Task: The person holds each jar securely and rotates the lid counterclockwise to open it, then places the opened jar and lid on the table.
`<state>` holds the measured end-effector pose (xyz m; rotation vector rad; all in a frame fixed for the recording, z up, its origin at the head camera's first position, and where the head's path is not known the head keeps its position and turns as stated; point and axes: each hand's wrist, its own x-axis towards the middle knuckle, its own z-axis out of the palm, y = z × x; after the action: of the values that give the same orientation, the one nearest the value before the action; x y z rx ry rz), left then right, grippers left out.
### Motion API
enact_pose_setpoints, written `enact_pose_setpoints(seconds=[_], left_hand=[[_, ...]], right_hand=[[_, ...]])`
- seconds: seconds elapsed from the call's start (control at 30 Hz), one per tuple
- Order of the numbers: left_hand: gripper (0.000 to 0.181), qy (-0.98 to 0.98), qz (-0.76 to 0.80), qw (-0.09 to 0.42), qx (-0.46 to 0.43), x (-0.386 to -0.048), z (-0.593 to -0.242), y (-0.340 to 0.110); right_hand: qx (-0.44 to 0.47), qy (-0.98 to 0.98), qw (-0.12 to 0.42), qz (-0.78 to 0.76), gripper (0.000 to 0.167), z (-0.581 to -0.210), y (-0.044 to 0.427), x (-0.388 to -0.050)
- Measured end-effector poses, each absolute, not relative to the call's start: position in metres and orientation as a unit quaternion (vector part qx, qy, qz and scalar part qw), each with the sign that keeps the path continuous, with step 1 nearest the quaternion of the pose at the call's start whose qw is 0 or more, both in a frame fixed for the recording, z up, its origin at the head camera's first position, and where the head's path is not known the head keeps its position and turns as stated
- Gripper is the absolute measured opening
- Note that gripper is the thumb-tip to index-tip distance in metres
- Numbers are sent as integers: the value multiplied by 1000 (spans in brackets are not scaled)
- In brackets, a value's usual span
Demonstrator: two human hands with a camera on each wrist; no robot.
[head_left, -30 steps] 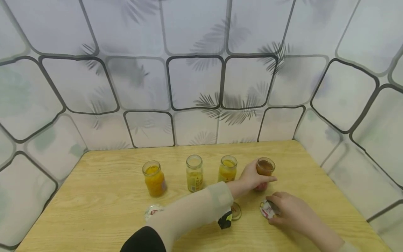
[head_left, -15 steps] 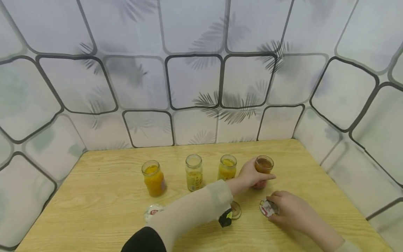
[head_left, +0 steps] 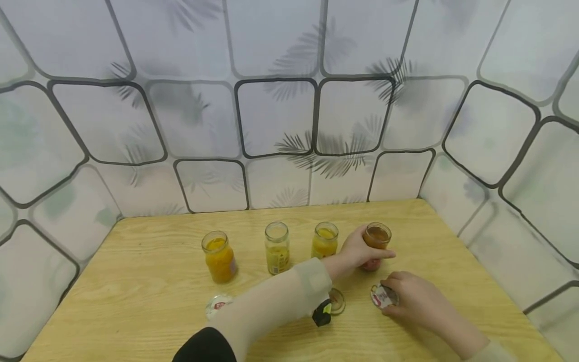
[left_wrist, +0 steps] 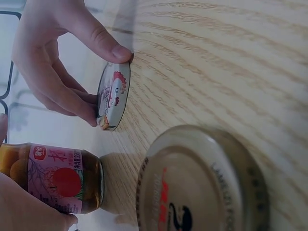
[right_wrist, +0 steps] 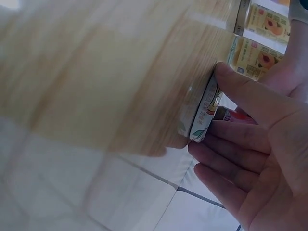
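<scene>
At the right of the row, my left hand [head_left: 355, 250] grips an open glass jar [head_left: 378, 235] of amber liquid, upright on the table. The left wrist view shows this jar's pink label [left_wrist: 55, 178] and fruit inside. Closer to me, my right hand [head_left: 418, 304] pinches a white printed jar lid [head_left: 382, 295] by its rim, thumb on one side and fingers on the other. That lid [right_wrist: 206, 113] lies flat at the table surface, apart from the jar. Part of the jar is hidden behind my left hand.
Three more lidless jars stand to the left: an orange one [head_left: 220, 259], a paler yellow one [head_left: 277, 251] and another yellow one [head_left: 324, 241]. A gold lid [head_left: 336, 301] lies under my left forearm, and a white lid [head_left: 219, 304] lies left of it. Patterned walls [head_left: 280, 115] enclose the table.
The head view shifts very slightly. Both hands keep their holds on the jar and the lid, with no clear movement of either thing.
</scene>
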<state>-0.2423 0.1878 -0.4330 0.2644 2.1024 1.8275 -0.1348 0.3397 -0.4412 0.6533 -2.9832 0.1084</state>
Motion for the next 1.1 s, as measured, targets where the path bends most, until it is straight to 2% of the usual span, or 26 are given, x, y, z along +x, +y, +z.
enact_pose_setpoints(seconds=[1.1], left_hand=[[60,729,652,183,96,-242,-427,184]], right_hand=[[183,-981,53,16,54,-437,324,-131]])
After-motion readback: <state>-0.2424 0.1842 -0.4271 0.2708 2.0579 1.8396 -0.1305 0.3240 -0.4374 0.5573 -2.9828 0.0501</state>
